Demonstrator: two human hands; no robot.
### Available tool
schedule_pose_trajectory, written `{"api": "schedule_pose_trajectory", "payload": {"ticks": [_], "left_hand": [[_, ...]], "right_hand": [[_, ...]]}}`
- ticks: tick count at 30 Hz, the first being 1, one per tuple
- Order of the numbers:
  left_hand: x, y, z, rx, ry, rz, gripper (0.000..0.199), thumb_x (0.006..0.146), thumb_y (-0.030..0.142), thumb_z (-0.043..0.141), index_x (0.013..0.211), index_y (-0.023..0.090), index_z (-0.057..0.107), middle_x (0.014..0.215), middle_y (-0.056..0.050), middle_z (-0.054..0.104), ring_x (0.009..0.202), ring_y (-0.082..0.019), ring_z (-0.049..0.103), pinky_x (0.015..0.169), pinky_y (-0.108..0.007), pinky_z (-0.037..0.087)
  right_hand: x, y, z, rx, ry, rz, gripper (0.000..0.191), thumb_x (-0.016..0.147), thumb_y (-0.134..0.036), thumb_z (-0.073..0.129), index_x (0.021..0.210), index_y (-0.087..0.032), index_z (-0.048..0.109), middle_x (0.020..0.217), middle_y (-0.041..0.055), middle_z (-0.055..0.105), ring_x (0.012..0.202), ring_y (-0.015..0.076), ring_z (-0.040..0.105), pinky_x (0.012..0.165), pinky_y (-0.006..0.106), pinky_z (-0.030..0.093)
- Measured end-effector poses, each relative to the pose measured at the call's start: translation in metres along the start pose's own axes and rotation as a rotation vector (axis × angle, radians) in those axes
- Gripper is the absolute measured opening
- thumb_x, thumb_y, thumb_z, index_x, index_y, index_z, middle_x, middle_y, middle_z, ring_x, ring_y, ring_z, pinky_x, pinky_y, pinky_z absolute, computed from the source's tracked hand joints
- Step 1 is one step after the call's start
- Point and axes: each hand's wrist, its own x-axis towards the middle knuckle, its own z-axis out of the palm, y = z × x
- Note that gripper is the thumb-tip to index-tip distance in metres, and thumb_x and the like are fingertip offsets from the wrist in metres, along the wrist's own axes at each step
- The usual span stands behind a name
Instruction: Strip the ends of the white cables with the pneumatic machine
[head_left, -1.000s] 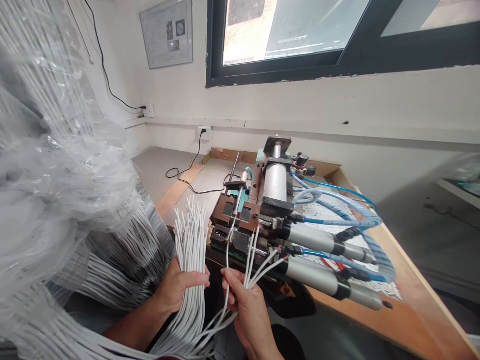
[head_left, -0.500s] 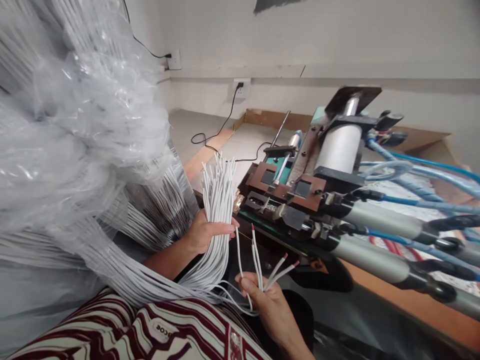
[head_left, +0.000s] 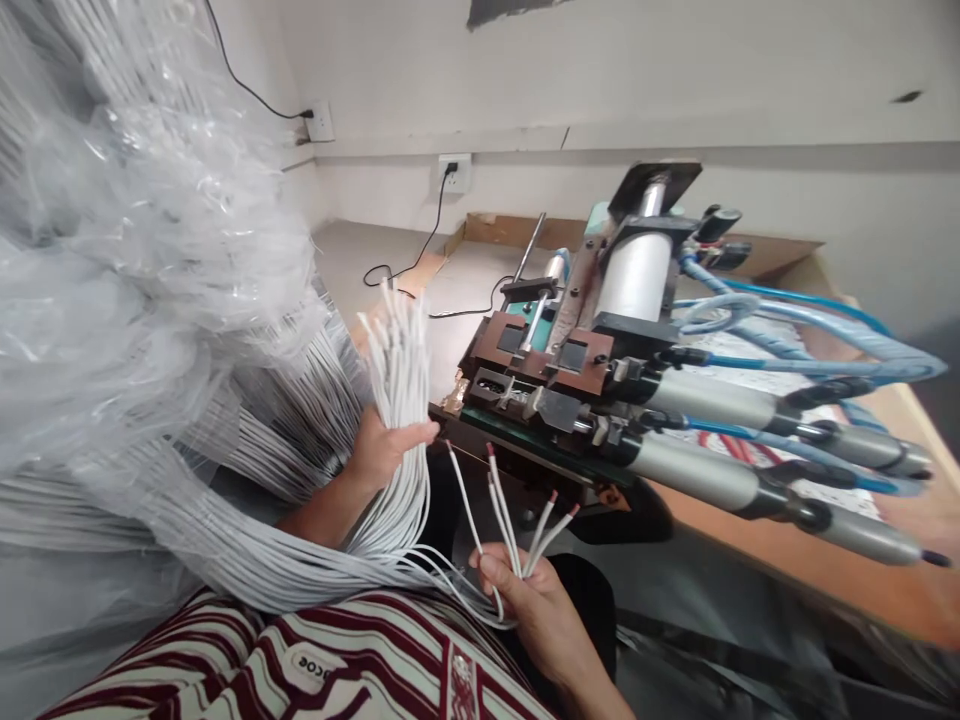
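My left hand (head_left: pixel 379 447) is closed round a thick bundle of white cables (head_left: pixel 403 375), whose cut ends point up and away from me. Below it the cables bend and run left across my lap. Lower and to the right, my right hand (head_left: pixel 521 590) pinches several separate white cables (head_left: pixel 504 520) that fan out from its fingers. Reddish tips show at their ends. One of them stands apart between thumb and forefinger, its tip close to the left thumb but not touching it. Just beyond both hands sits a pneumatic machine (head_left: pixel 555 380) with brown plates and metal cylinders.
Plastic-wrapped cable bundles (head_left: pixel 150 250) are heaped on the left. Blue air hoses (head_left: pixel 810 310) loop behind the machine on the right. The machine stands on a wooden-edged table (head_left: pixel 810 570). A black cord (head_left: pixel 435 235) runs from a wall socket (head_left: pixel 455 174) down onto the table.
The single cable's tip has come away from my left thumb and the bundle. My left hand and the bundle have shifted left, and the camera view has turned slightly right.
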Motion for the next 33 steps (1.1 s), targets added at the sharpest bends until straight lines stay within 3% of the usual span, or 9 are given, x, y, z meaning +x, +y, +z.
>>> {"api": "schedule_pose_trajectory", "payload": {"ticks": [3,7,12,16,22,27,30,33], "left_hand": [[-0.005,0.0,0.0,-0.03,-0.021,-0.035,0.012,0.053,0.019,0.071,0.057,0.013,0.062,0.048,0.002,0.057,0.046,-0.011,0.052,0.048,-0.024,0.041],[-0.025,-0.001,0.006,-0.007,-0.223,-0.095,0.014,0.053,0.017,0.071,0.065,0.012,0.067,0.059,-0.001,0.063,0.052,-0.013,0.055,0.053,-0.025,0.044],[-0.043,0.0,0.005,0.006,-0.307,-0.073,0.014,0.056,0.015,0.068,0.07,0.012,0.068,0.062,-0.001,0.063,0.055,-0.012,0.054,0.056,-0.024,0.044],[-0.05,0.002,-0.003,0.074,-0.273,0.022,0.01,0.057,0.017,0.068,0.066,0.013,0.065,0.061,-0.001,0.062,0.058,-0.014,0.055,0.059,-0.026,0.044],[-0.044,0.001,-0.011,0.099,-0.075,0.087,0.012,0.055,0.02,0.071,0.06,0.014,0.063,0.056,0.002,0.06,0.053,-0.012,0.054,0.055,-0.025,0.043],[-0.04,-0.002,-0.004,-0.099,-0.117,-0.041,0.012,0.053,0.018,0.071,0.059,0.012,0.063,0.051,0.001,0.06,0.047,-0.012,0.055,0.05,-0.025,0.044],[-0.044,-0.002,0.003,-0.154,-0.162,-0.168,0.015,0.05,0.016,0.072,0.062,0.01,0.064,0.054,0.0,0.062,0.049,-0.014,0.058,0.049,-0.026,0.046],[-0.045,0.0,0.007,-0.21,-0.17,-0.202,0.018,0.048,0.012,0.071,0.064,0.011,0.063,0.054,0.001,0.061,0.05,-0.014,0.059,0.05,-0.026,0.048]], "right_hand": [[-0.001,0.003,0.001,0.014,0.072,-0.03,0.032,0.062,-0.046,0.068,0.06,-0.014,0.062,0.046,-0.0046,0.043,0.039,0.0058,0.027,0.041,0.021,0.02],[-0.001,0.003,0.009,-0.07,0.144,-0.129,0.033,0.064,-0.047,0.066,0.061,-0.014,0.061,0.046,-0.0053,0.04,0.04,0.0065,0.026,0.041,0.021,0.019],[-0.01,0.005,0.022,-0.171,0.066,-0.155,0.035,0.069,-0.046,0.062,0.055,-0.015,0.055,0.044,-0.0069,0.031,0.042,0.0065,0.022,0.041,0.022,0.015],[-0.022,0.007,0.032,-0.179,0.002,-0.128,0.036,0.07,-0.047,0.06,0.054,-0.016,0.052,0.044,-0.007,0.031,0.041,0.0061,0.021,0.041,0.022,0.012],[-0.035,0.024,0.029,-0.005,-0.03,-0.064,0.035,0.07,-0.046,0.062,0.056,-0.016,0.051,0.042,-0.0086,0.028,0.038,0.0045,0.017,0.039,0.021,0.01],[-0.034,0.026,0.017,0.167,0.131,-0.107,0.03,0.063,-0.042,0.069,0.071,-0.014,0.062,0.05,-0.006,0.042,0.038,0.0025,0.019,0.038,0.018,0.012],[-0.029,0.027,0.008,0.197,0.139,-0.113,0.03,0.061,-0.041,0.071,0.07,-0.014,0.063,0.051,-0.0056,0.043,0.038,0.0023,0.021,0.038,0.018,0.013],[-0.019,0.042,-0.011,0.123,0.208,-0.1,0.028,0.064,-0.043,0.067,0.065,-0.015,0.061,0.048,-0.0052,0.043,0.038,0.005,0.027,0.039,0.019,0.019]]}}
